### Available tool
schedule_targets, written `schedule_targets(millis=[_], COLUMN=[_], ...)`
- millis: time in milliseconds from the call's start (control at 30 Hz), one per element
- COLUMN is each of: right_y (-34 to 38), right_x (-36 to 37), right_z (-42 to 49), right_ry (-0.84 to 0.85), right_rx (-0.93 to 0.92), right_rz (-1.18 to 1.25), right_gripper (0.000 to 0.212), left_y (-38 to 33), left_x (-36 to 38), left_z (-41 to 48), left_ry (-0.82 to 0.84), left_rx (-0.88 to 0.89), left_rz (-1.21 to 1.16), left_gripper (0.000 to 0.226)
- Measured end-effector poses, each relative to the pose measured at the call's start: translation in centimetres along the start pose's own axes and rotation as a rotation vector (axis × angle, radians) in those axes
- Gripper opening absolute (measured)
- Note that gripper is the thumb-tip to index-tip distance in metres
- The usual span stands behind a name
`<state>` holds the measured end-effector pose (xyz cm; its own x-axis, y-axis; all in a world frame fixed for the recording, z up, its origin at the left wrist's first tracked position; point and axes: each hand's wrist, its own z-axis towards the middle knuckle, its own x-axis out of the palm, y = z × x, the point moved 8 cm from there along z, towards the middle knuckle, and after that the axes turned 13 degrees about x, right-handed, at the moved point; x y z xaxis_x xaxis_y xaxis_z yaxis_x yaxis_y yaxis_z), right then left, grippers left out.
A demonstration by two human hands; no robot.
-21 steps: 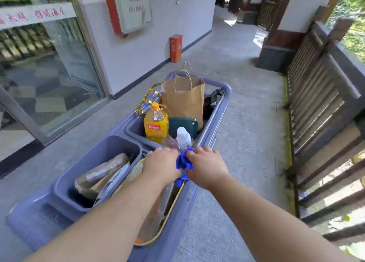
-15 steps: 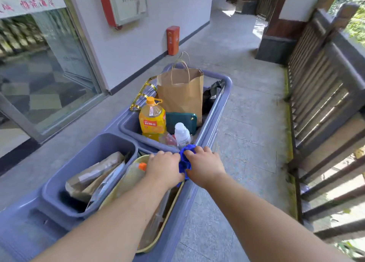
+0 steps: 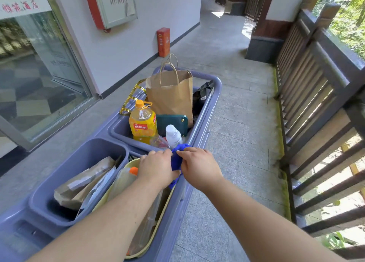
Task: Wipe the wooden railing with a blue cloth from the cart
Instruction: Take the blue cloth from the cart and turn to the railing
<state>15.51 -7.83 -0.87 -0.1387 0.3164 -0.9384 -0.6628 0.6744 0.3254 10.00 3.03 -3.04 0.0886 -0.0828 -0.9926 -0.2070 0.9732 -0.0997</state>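
A bunched blue cloth (image 3: 176,159) is held between both hands over the right side of the purple cart (image 3: 214,95). My left hand (image 3: 157,168) grips its left side and my right hand (image 3: 200,167) pinches its right side; most of the cloth is hidden between them. The dark wooden railing (image 3: 320,68) with slatted panels runs along the right edge of the walkway, about a metre to the right of my hands.
The cart holds a brown paper bag (image 3: 171,95), a yellow oil bottle (image 3: 142,121), a white bottle (image 3: 173,134), a teal case (image 3: 171,122) and a bin of paper packages (image 3: 83,184). A red box (image 3: 163,42) stands by the grey wall on the left. Stone paving (image 3: 241,127) lies between cart and railing.
The view has shifted slightly closer over the cart. Both hands stay closed on the blue cloth in about the same place above the cart's edge.
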Motion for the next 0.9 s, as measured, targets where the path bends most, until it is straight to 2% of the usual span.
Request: schedule_targets(millis=[100,167,267,333,433,533,633,667,767,900], right_y=[0.0,-0.4,-2.1,-3.8,-6.8,-10.5,-14.6,-16.2,-21.6,-29.0], right_x=[-4.3,-7.2,-11.0,-13.5,-17.4,-22.5,-27.1,-28.4,-30.9,-33.6], right_z=[-1.3,-2.2,-3.5,-4.4,-5.8,-8.0,-11.1,-12.3,-16.5,-23.0], right_ry=[-0.115,-0.178,-0.234,-0.254,-0.267,-0.323,-0.351,-0.347,-0.335,-0.348], right_rx=[-0.022,-0.033,-0.016,0.03,0.131,0.269,0.388,0.427,0.624,0.784], right_rz=[0.064,0.053,-0.069,-0.166,-0.27,-0.231,-0.118,-0.088,0.012,0.119], right_gripper=[0.03,0.032,0.034,0.028,0.022,0.021,0.015,0.012,0.012,0.029], left_y=[-0.8,-2.2,-4.9,-7.4,-12.3,-18.7,-25.0,-27.4,-34.5,-44.5], left_x=[-1.9,-3.4,-6.7,-9.0,-11.5,-13.2,-15.1,-15.5,-16.7,-18.2], left_z=[0.2,0.4,1.1,1.9,3.6,5.2,5.8,6.0,6.9,7.3], left_ry=[-0.029,-0.032,-0.101,-0.119,-0.045,0.034,0.014,0.012,0.019,0.004], left_rx=[0.039,0.104,0.183,0.216,0.272,0.38,0.512,0.565,0.696,0.824], left_rz=[-0.095,-0.148,-0.148,-0.151,-0.262,-0.377,-0.346,-0.323,-0.308,-0.326], left_gripper=[0.047,0.038,0.02,0.017,0.016,0.011,0.041,0.042,0.024,0.012])
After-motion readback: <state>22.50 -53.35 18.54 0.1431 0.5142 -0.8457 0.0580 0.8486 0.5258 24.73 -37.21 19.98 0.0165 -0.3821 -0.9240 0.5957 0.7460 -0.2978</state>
